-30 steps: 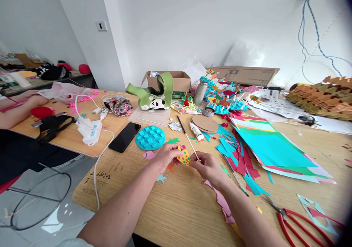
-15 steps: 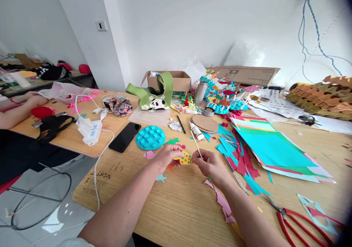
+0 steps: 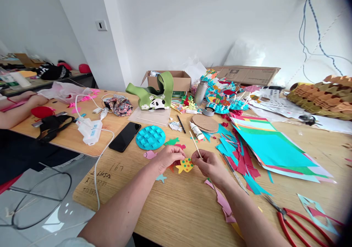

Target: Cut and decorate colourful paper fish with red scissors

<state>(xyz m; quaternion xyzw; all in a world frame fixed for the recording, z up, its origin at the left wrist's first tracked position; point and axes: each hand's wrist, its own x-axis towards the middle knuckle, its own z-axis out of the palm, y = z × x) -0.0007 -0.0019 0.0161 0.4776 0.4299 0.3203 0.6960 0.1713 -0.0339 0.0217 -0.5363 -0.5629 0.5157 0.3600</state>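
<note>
My right hand (image 3: pixel 208 165) is closed around a thin wooden stick (image 3: pixel 194 142), its upper end pointing toward the glue bottle (image 3: pixel 196 131). At its fingertips is a yellow paper fish (image 3: pixel 185 165) with red and green dots, tail toward the left. My left hand (image 3: pixel 169 157) is just above that tail, fingers bent and close together; anything between them is hidden. Around it lie a green paper fish (image 3: pixel 172 141), a pink one (image 3: pixel 150 154), a light-blue one (image 3: pixel 161 178) and partly covered orange and red pieces.
Behind are a woven blue disc (image 3: pixel 150 137), phone (image 3: pixel 125 137), cardboard discs (image 3: pixel 205 123) and panda bag (image 3: pixel 155 98). Coloured sheets (image 3: pixel 275 148), paper scraps (image 3: pixel 244 159) and red-handled scissors (image 3: pixel 291 217) lie to the right. Another person's arm (image 3: pixel 22 107) rests at far left.
The yellow fish's tail has come out from my left fingers, and the fish sits slightly lower. My left hand has shifted slightly right; my right hand still grips the stick.
</note>
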